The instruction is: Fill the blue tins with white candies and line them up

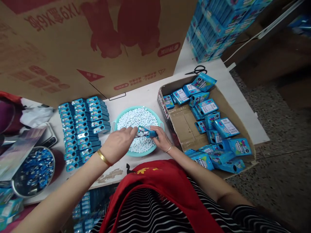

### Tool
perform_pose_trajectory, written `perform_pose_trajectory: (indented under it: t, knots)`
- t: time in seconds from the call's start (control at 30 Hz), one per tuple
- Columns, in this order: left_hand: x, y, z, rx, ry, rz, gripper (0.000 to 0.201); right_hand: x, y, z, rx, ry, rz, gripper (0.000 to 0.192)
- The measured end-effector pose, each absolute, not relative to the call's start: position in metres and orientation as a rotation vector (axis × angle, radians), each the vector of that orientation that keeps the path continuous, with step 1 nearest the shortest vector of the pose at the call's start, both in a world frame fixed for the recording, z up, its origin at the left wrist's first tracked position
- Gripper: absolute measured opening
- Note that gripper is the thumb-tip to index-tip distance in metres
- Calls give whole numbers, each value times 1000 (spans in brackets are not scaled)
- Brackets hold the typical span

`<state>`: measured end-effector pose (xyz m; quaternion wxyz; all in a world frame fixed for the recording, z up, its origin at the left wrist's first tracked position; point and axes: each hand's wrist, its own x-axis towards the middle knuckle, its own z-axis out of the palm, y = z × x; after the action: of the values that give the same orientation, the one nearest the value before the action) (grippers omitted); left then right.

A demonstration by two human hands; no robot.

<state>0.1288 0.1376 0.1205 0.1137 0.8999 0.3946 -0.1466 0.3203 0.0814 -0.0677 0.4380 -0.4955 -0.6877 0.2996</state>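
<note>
A turquoise plastic basin [116, 120] heaped with small white candies [138, 116] stands in front of me. Over it, my right hand [162, 138] grips a small blue candy box [151, 132] lying on its side, fingers and thumb around its right end. My left hand [121, 140] is closed at the box's left end, with white candies showing between its fingertips and the box. The left fingers partly hide that end, so how many candies they hold does not show.
Filled blue boxes [81, 134] stand in rows left of the basin. A cardboard tray [184, 126] of blue boxes lies right, scissors [198, 70] behind it. A metal bowl [52, 168] of blue pieces stands far left. A large carton [97, 48] blocks the back; stacked packs [211, 32] rise back right.
</note>
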Motion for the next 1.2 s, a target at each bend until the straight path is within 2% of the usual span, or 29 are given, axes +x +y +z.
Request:
perform_pose_trajectory:
  t: [0.17, 0.27, 0.3, 0.4, 0.43, 0.6, 0.63, 0.7, 0.77, 0.87, 0.97, 1.1, 1.2]
  knots:
    - [135, 132, 144, 2725, 1065, -609, 23, 316, 78, -71, -1193, -1648, 793, 39]
    - [118, 135, 140, 2664, 1065, -361, 14, 313, 77, -68, -1174, -1576, 857, 37]
    - [111, 137, 133, 2630, 1054, -241, 17, 311, 77, -65, -1173, -1559, 889, 38]
    - [97, 144, 102, 2576, 990, 36, 47, 301, 79, -52, -1168, -1545, 966, 41]
    - [95, 147, 90, 2576, 966, 91, 50, 298, 81, -47, -1155, -1562, 979, 42]
    - [84, 156, 64, 2541, 990, 217, 26, 319, 118, -30, -1060, -1617, 1026, 56]
    - [77, 157, 67, 2528, 1057, 226, 24, 334, 133, -30, -1115, -1551, 982, 56]
    - [59, 157, 77, 2482, 1244, 239, 24, 371, 167, -35, -1348, -1339, 794, 41]
    - [34, 155, 86, 2410, 1445, 224, 25, 407, 204, -49, -1706, -1252, 670, 41]
    - [-10, 150, 87, 2302, 1722, 126, 26, 435, 249, -81, -2244, -1493, 813, 47]
    - [-51, 145, 68, 2205, 1919, -27, 24, 431, 269, -105, -2560, -1607, 894, 60]
    - [-80, 149, 26, 2127, 1943, -242, 21, 411, 269, -118, -2725, -1469, 795, 79]
    - [-84, 156, -6, 2088, 1923, -410, 21, 406, 264, -125, -2717, -1399, 786, 85]
